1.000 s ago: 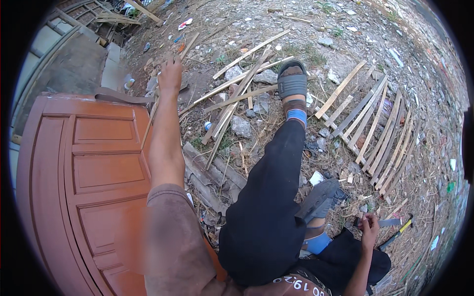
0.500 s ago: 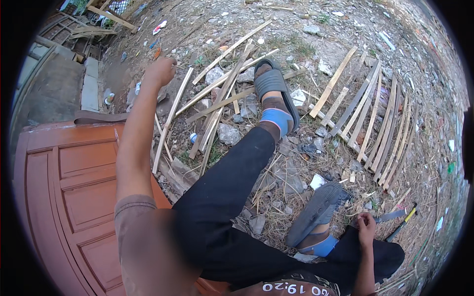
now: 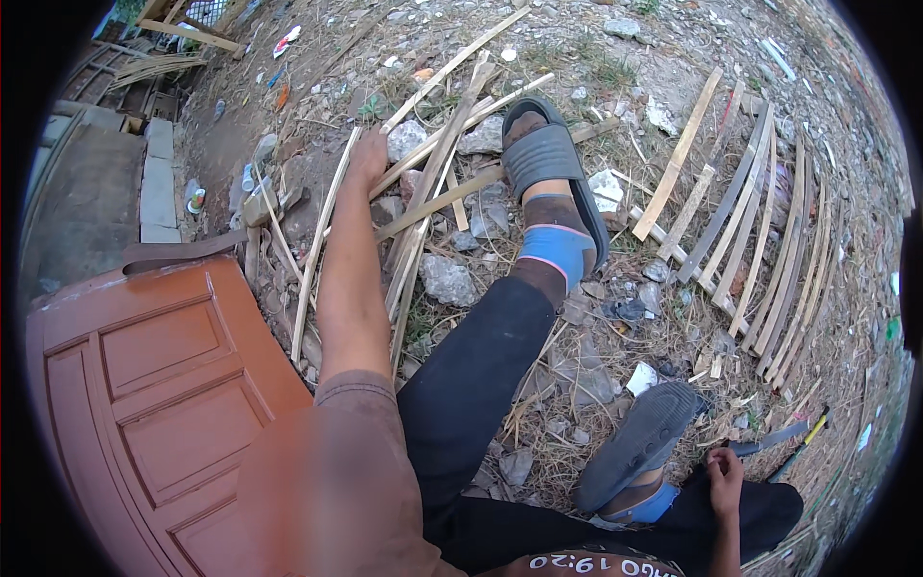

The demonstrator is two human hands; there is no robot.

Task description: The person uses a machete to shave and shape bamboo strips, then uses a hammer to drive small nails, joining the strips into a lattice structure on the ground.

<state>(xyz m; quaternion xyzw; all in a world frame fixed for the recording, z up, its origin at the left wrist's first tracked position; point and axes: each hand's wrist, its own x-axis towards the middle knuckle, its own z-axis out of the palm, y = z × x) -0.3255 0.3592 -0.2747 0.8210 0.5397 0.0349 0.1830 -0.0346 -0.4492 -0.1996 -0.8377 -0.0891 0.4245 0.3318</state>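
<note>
My left hand (image 3: 367, 159) reaches forward to the near end of a long pale wooden strip (image 3: 457, 65). Its fingers are partly hidden behind the back of the hand, so a grip cannot be made out. More loose strips (image 3: 423, 207) lie crossed beside it, under my sandalled foot (image 3: 543, 159). Low on the right, my right hand (image 3: 726, 476) rests by my bent leg with its fingers curled and nothing visible in them. Close to it on the ground lie a broad-bladed knife (image 3: 774, 436) and a tool with a yellow and black handle (image 3: 812, 430).
On the right, several strips (image 3: 769, 255) lie side by side across a long pale stick (image 3: 707, 282). A brown panelled door (image 3: 183, 337) lies at the left, with a dark band (image 3: 183, 252) at its far edge. Stones (image 3: 449, 281) and dry grass cover the ground.
My left hand has swung right and come down to the crossed strips. The view has shifted slightly; my right hand stays by my leg.
</note>
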